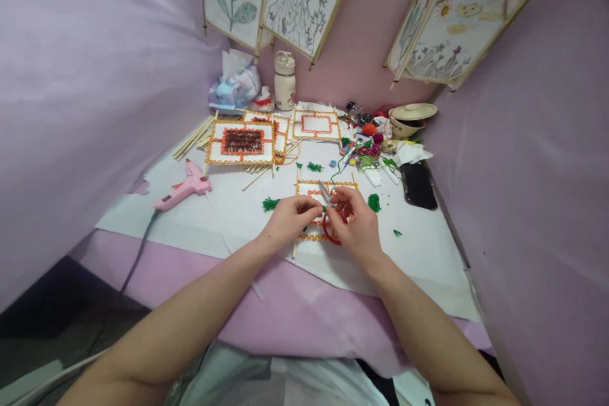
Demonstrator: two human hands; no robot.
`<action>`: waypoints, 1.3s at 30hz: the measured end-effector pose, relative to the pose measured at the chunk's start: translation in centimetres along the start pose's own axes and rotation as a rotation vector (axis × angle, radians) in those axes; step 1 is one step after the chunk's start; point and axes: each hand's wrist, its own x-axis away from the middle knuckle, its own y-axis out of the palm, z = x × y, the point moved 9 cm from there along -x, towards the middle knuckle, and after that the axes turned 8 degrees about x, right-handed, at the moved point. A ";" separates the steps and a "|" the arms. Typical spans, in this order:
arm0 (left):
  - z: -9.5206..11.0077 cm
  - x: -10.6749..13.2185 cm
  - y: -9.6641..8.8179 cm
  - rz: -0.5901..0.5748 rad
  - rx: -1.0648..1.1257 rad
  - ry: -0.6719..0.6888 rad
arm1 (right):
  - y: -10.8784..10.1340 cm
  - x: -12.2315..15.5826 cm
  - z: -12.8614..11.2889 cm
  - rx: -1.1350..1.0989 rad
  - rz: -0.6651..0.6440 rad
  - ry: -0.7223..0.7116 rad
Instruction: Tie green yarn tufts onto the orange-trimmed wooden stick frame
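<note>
My left hand (297, 214) is closed in a pinch, its fingertips meeting those of my right hand at a small bit of green yarn (324, 208). Scissors (325, 193) with red handles sit in my closed right hand (358, 222); the blades point up and left, and a red loop shows below the thumb. Under both hands lies a stick frame (304, 238) edged with orange-yellow looped trim, partly hidden. Green yarn bundles rest at either side: a tassel (270, 204) on the left and a looped bundle (374, 203) on the right. A green strand trails behind the right hand.
A pink glue gun (185, 187) lies at left, its cord running off the table edge. Decorated frames (242, 143) and wooden sticks (193, 136) are behind. At right are tangled yarn (368, 151), a black phone (419, 186) and a lidded bowl (409, 124). A bottle (285, 82) stands at the back.
</note>
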 end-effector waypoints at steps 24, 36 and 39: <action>0.9 0.4 0.1 0.021 -0.109 0.128 | 1.0 -0.2 1.3 -0.132 -0.174 0.240; -1.6 -0.1 0.8 -0.044 0.251 -0.077 | 0.4 -0.3 1.7 -0.186 -0.157 0.280; -1.2 -0.2 -0.1 0.036 0.168 -0.009 | -1.6 -0.4 -1.1 0.029 0.064 -0.010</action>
